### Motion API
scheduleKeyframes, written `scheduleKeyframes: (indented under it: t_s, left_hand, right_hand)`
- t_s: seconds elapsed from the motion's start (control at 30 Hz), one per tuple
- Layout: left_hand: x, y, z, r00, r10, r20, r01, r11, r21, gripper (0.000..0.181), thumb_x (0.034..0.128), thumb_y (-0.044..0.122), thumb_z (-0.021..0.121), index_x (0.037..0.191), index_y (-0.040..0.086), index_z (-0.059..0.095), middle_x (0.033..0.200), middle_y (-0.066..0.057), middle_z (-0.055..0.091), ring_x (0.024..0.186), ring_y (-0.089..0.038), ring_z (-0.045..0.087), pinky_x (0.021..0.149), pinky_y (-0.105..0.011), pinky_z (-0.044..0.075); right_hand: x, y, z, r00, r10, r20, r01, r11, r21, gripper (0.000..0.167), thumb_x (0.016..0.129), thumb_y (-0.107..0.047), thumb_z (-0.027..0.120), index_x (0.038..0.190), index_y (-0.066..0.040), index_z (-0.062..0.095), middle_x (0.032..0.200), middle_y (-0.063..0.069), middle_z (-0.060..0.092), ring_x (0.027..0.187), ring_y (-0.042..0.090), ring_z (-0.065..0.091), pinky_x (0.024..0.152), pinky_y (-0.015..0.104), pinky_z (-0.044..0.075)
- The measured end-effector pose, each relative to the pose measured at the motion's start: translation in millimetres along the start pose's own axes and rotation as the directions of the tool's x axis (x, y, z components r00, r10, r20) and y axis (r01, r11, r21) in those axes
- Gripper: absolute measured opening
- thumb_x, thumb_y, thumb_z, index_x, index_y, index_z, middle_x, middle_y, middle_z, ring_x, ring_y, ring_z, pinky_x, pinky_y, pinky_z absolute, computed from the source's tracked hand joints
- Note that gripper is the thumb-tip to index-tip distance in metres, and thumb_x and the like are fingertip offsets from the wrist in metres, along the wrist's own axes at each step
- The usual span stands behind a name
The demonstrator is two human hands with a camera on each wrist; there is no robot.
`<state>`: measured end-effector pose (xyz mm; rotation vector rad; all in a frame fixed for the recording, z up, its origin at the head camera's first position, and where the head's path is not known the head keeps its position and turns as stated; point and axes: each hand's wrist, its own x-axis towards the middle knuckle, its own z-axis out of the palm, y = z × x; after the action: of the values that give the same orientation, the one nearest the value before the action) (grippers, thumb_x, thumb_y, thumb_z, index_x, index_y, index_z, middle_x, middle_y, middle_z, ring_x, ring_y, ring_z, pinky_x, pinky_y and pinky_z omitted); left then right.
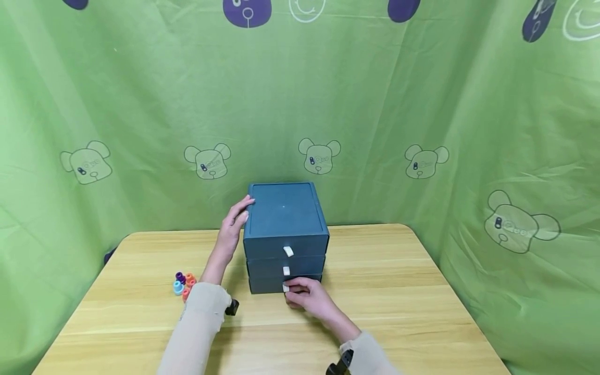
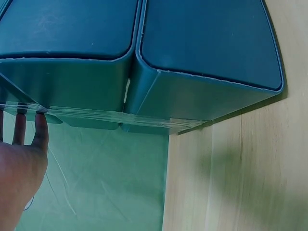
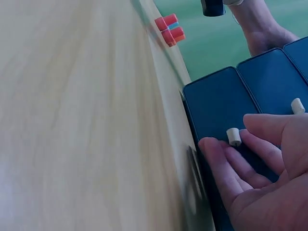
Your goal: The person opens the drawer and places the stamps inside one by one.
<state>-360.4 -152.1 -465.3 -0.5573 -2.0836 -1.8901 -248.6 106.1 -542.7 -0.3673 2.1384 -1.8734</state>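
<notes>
A dark blue cabinet [image 1: 287, 211] with three stacked drawers stands on the table, each front bearing a small white knob. My left hand [image 1: 233, 223] rests against its upper left side with fingers extended; in the left wrist view the fingers [image 2: 41, 132] touch the side near a strip of clear tape [image 2: 108, 115]. At the bottom drawer, my right hand [image 1: 307, 298] has its fingers around the lowest white knob [image 3: 234, 136]. In the right wrist view the thumb and fingers stand on either side of that knob, with gaps visible. All drawers look closed.
Several small coloured plastic pieces, purple, light blue [image 1: 178, 287] and orange [image 1: 189, 278], lie in a cluster left of the cabinet beside my left forearm. A green curtain [image 1: 375, 104] hangs behind and around the wooden table [image 1: 398, 302].
</notes>
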Motion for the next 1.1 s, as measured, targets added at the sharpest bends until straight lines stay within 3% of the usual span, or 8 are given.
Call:
scheduleKeyframes:
  t_s: [0.1, 0.33, 0.67, 1.1]
  left_hand:
    - [-0.8, 5.4, 0.5, 1.000, -0.010, 0.009, 0.010, 1.000, -0.004, 0.044, 0.1098, 0.018, 0.045, 0.151, 0.006, 0.051, 0.169, -0.008, 0.034, 0.158, -0.028, 0.024, 0.128, -0.054, 0.017]
    - [-9.3, 40.8, 2.3, 1.000, -0.008, 0.026, 0.008, 1.000, -0.005, 0.044, 0.1081, 0.015, 0.047, 0.149, 0.000, 0.051, 0.167, -0.014, 0.036, 0.157, -0.032, 0.026, 0.127, -0.055, 0.020]
    - [-10.7, 40.0, 2.4, 1.000, -0.011, 0.026, 0.011, 1.000, -0.001, 0.044, 0.1086, 0.015, 0.047, 0.150, 0.001, 0.051, 0.167, -0.013, 0.036, 0.157, -0.032, 0.026, 0.127, -0.056, 0.020]
    - [-11.1, 39.8, 2.6, 1.000, -0.011, 0.024, 0.011, 1.000, 0.003, 0.044, 0.1092, 0.017, 0.046, 0.150, 0.002, 0.051, 0.167, -0.013, 0.035, 0.158, -0.031, 0.026, 0.127, -0.055, 0.019]
  right_hand:
    - [1.0, 1, 4, 1.000, -0.008, -0.031, 0.009, 1.000, 0.015, 0.033, 0.099, -0.002, 0.066, 0.128, 0.013, 0.063, 0.117, 0.036, 0.068, 0.099, 0.035, 0.075, 0.085, 0.036, 0.063]
    - [4.6, 5, 14, 0.989, 0.031, -0.146, -0.008, 0.988, 0.155, 0.027, 0.097, 0.003, 0.066, 0.122, 0.015, 0.066, 0.108, 0.033, 0.071, 0.086, 0.020, 0.076, 0.083, 0.032, 0.063]
    - [5.5, 9, 19, 0.976, 0.068, -0.205, -0.025, 0.978, 0.208, 0.025, 0.096, 0.004, 0.067, 0.119, 0.015, 0.068, 0.103, 0.029, 0.074, 0.080, 0.013, 0.075, 0.078, 0.027, 0.063]
    - [-0.9, 10, 20, 0.977, 0.046, -0.206, -0.016, 0.989, 0.147, 0.025, 0.094, 0.004, 0.070, 0.117, 0.013, 0.070, 0.103, 0.028, 0.074, 0.085, 0.012, 0.073, 0.081, 0.027, 0.062]
